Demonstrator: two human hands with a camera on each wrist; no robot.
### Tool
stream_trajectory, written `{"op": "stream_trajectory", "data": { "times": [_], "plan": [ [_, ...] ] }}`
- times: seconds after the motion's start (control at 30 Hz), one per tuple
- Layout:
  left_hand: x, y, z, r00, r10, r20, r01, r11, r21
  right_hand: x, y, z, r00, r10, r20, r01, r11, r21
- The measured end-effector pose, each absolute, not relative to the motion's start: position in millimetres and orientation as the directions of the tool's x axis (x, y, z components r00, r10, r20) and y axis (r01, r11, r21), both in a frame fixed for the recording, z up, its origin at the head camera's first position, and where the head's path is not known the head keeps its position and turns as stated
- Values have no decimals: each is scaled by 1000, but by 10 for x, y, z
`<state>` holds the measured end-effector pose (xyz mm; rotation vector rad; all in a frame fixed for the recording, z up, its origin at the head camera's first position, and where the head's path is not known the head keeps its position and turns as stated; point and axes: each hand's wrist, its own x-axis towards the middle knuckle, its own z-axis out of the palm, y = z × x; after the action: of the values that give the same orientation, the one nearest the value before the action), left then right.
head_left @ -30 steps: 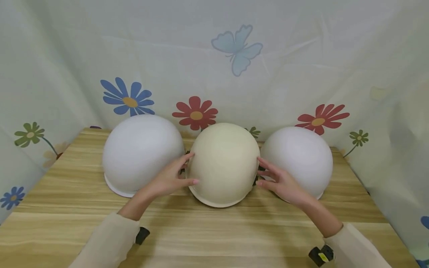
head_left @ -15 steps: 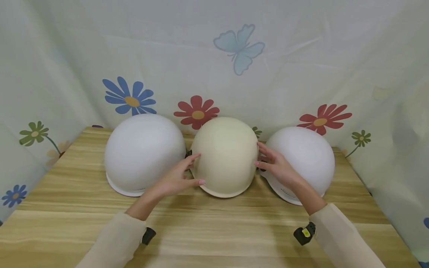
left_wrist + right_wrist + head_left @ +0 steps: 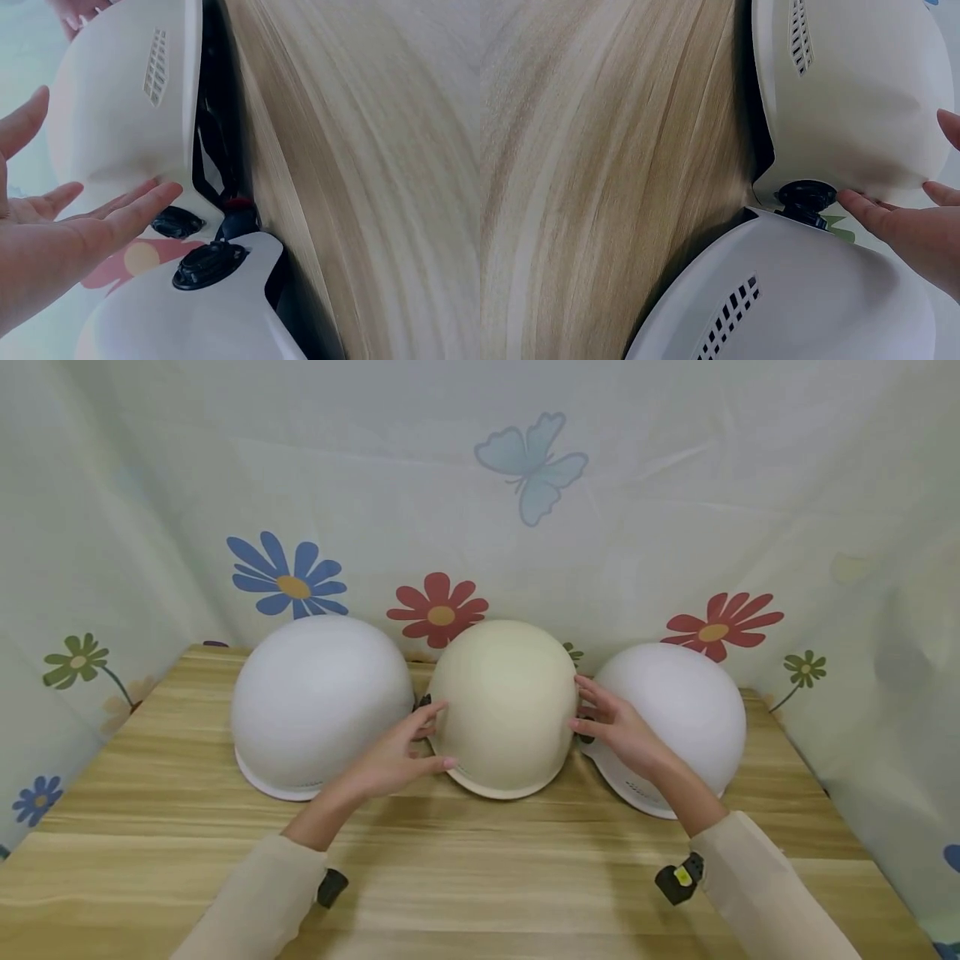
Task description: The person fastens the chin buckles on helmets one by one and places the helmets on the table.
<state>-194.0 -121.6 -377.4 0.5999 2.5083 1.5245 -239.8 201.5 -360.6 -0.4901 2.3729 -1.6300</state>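
Note:
A cream helmet [image 3: 504, 710] sits dome up on the wooden table, between two white helmets. My left hand [image 3: 386, 762] lies along its left side with fingers fairly straight; in the left wrist view the fingertips [image 3: 165, 193] reach the shell near a black side fitting [image 3: 178, 222]. On the other side is my right hand [image 3: 628, 739], its fingers extended toward the shell. In the right wrist view one fingertip [image 3: 847, 196] touches beside another black fitting [image 3: 807, 196]. The helmet's inside is mostly hidden; only dark straps [image 3: 217, 150] show under the rim.
One white helmet [image 3: 318, 693] stands at the left and another white helmet [image 3: 678, 710] at the right, both close to the cream one. A flower-printed curtain [image 3: 600, 552] hangs behind the wooden table [image 3: 480, 877]. Each cuff bears a black device.
The cream helmet has shifted slightly back, away from me, mostly in the first half second. My right hand has moved back and to the left with it. Lately both hands have barely moved.

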Motion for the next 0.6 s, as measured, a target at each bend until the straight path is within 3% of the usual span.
{"op": "stream_trajectory", "data": {
  "times": [0.23, 0.6],
  "plan": [
    [-1896, -1412, -3673, -922, 383, 58, 237, 438, 867, -2354, 2030, -3558, -924, -384, 1, -152, 366, -918],
    [-1690, -2097, -3453, -923, 369, 108, 292, 488, 823, -2242, 1943, -3302, -913, -406, 35, -224, 430, -875]
  ]
}}
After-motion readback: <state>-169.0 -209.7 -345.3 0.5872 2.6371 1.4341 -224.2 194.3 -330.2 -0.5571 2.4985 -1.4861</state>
